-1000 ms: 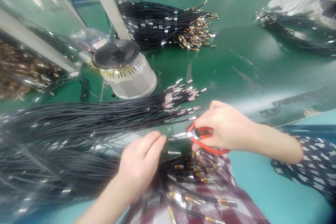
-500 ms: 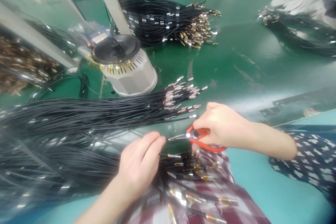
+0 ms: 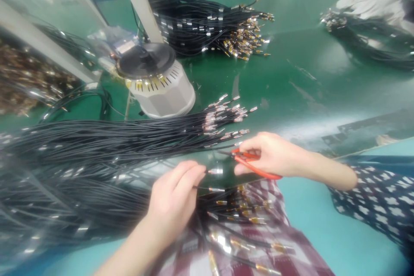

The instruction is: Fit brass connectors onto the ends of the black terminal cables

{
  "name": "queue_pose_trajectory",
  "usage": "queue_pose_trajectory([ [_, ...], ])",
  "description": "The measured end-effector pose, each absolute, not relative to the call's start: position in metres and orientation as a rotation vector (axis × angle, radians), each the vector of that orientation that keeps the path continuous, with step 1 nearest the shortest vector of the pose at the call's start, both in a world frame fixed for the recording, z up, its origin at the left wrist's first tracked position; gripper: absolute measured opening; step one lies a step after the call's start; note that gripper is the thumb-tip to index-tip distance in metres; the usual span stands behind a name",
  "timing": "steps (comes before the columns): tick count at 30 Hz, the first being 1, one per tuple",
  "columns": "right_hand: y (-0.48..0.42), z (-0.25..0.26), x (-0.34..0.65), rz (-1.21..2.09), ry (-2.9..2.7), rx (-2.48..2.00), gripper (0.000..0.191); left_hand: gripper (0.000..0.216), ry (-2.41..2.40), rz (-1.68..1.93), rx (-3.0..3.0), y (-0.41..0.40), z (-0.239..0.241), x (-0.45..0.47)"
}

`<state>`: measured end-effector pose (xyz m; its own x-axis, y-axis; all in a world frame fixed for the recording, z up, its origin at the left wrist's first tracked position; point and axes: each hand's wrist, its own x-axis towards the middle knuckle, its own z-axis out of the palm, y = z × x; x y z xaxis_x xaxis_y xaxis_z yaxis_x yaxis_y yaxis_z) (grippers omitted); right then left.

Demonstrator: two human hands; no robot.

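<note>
My left hand (image 3: 174, 196) is closed in a pinch on a thin black cable, whose silvery end fitting (image 3: 215, 171) sticks out past the fingertips to the right. In my right hand (image 3: 267, 155) are red-handled pliers (image 3: 255, 166), my fingers wrapped around the grips. Their slim metal tip points left, a little above the fitting and apart from it. Below my hands, more black cables with gold-coloured ends (image 3: 255, 220) lie over a checked cloth (image 3: 291, 254). A bundle of black cables with bare metal ends (image 3: 223, 118) rests just beyond the pliers.
A pale, slotted round device (image 3: 161, 88) with a black top stands on the green table (image 3: 291, 95). Behind it lies a thick cable bundle (image 3: 194, 21) with gold tips. White gloves (image 3: 365, 2) and coiled cables (image 3: 365, 43) are at the far right. Metal posts (image 3: 139, 0) rise at left.
The pliers have come off the cable end, moving slightly up and opening toward the handles. The silvery fitting now shows fully. My left hand has stayed nearly in place.
</note>
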<state>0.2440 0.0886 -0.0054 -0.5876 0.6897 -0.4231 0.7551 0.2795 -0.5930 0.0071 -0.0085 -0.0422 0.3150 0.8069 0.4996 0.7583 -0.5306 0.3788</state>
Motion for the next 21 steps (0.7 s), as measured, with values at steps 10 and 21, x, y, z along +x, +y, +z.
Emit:
queue_pose_trajectory([
  [10,0.079,-0.008,0.263,-0.892,2.675,1.029,0.041,0.02,1.543,0.768,2.752,-0.013,-0.04,0.006],
  [21,0.074,-0.015,0.284,-0.913,2.661,1.219,0.031,0.024,1.45,0.77,1.891,-0.024,-0.011,-0.009],
])
